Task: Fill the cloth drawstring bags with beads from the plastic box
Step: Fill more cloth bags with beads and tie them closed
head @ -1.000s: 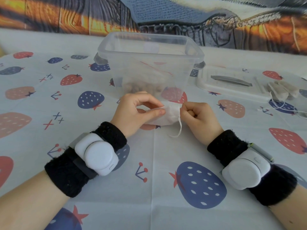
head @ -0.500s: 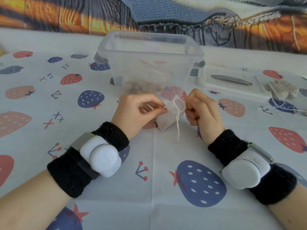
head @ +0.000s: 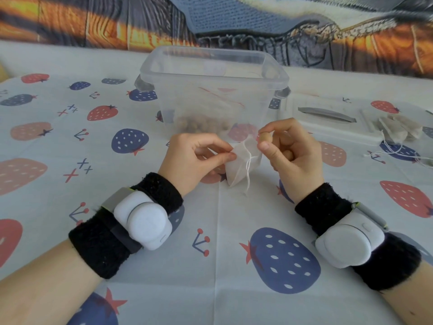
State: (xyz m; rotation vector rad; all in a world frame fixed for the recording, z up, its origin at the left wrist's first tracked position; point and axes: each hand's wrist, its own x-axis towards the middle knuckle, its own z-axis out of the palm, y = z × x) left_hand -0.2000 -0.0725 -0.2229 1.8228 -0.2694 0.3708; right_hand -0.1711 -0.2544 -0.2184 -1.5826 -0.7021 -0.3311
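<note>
No readable text, label, brand or number is seen anywhere. The tablecloth [head: 58, 141] is printed only with strawberries, small crosses and three-pronged marks, none of which form letters. The wrist devices [head: 143, 221] are plain white, and nothing is written on the box [head: 210, 90] or its lid [head: 328, 118].

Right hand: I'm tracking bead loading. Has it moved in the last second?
Yes. The right hand rose toward the plastic box, pinching a bead.
</note>
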